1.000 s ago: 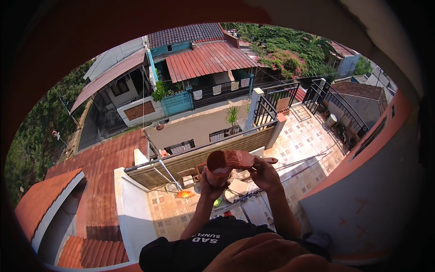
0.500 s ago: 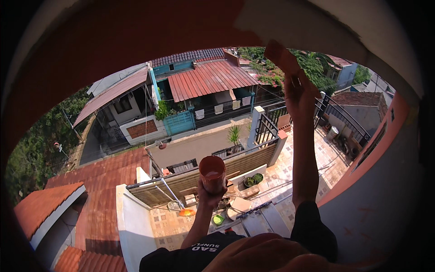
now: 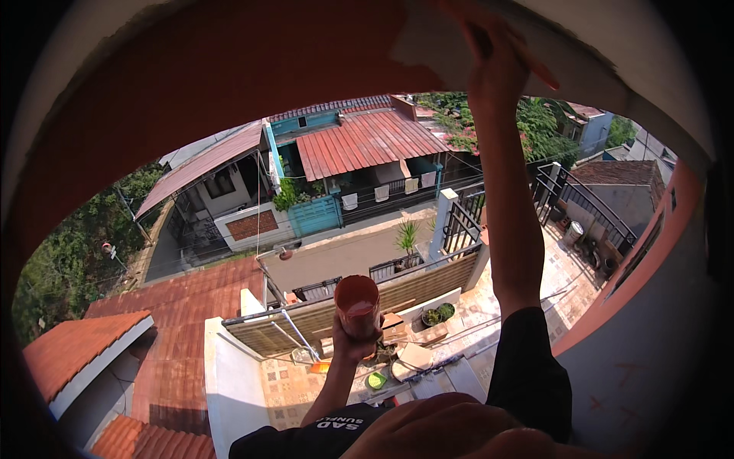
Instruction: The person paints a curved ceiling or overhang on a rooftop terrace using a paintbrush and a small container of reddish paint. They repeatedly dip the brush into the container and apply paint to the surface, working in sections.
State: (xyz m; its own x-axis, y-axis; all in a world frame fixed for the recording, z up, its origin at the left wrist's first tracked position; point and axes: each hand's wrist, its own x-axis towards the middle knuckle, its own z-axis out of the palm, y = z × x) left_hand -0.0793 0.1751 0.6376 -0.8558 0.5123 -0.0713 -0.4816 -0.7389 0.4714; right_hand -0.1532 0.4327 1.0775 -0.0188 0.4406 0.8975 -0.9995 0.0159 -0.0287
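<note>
Overhead runs a curved beam (image 3: 252,69), its left stretch coated in red-brown paint and its right stretch bare grey with a ragged border between. My right hand (image 3: 497,73) is raised to that grey part, fingers closed around a paintbrush (image 3: 544,71) whose handle end sticks out to the right. The brush head lies in shadow against the beam, so its contact is hard to make out. Lower, in front of my chest, my left hand (image 3: 353,346) grips a cup of red-brown paint (image 3: 358,300), held upright with its mouth facing up.
Far below lies a tiled yard (image 3: 287,382) with a wall (image 3: 359,306), potted plants (image 3: 432,315) and a broom (image 3: 319,367). Rusty metal roofing (image 3: 183,329) spreads at left. Across the street stands a turquoise house (image 3: 310,218). A pinkish wall (image 3: 650,252) rises at right.
My right hand with the paintbrush has moved up to the beam. The cup in my left hand sits slightly lower in the picture, and the view has shifted a little.
</note>
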